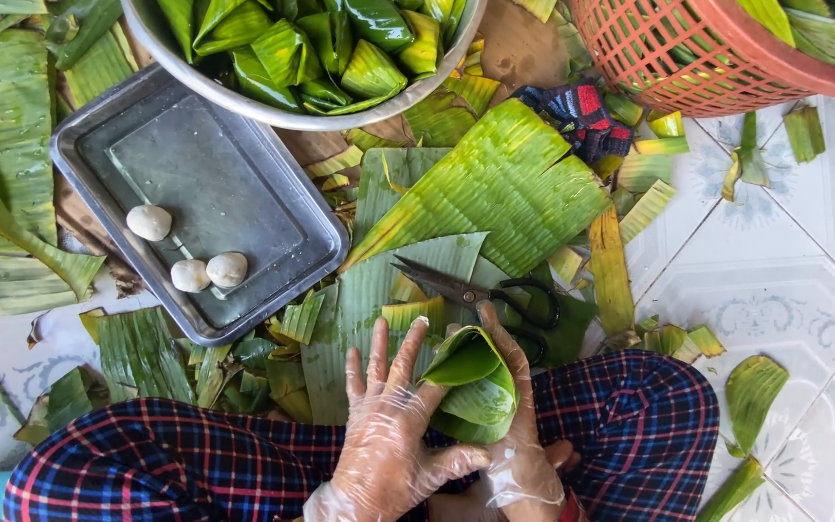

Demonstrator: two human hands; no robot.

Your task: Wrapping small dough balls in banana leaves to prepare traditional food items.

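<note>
Both my hands wear clear plastic gloves. My left hand and my right hand are wrapped around a folded banana-leaf parcel held over my lap. Just beyond the parcel lie black-handled scissors on a pile of cut banana leaves. To the left sits a metal tray holding three white dough balls, two of them touching.
A metal bowl full of folded leaf parcels stands at the top. A red plastic basket is at top right, a dark patterned cloth beside it. Leaf scraps litter the white patterned tile floor. My checked trousers fill the bottom.
</note>
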